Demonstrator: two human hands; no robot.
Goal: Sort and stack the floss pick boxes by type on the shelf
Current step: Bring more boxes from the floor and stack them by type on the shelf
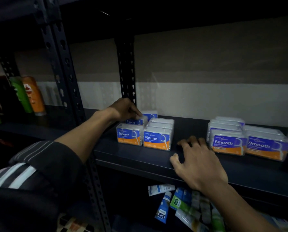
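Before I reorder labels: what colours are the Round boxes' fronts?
Blue above, orange below, with white lettering on the Round boxes, in the head view.

Dim light. A dark metal rack with slotted uprights [125, 67] stands against a two-tone wall [206, 72], beige above, white below.

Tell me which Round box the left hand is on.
The back-left Round box, behind the front-left one; the left hand has fingers on its top. The others are untouched.
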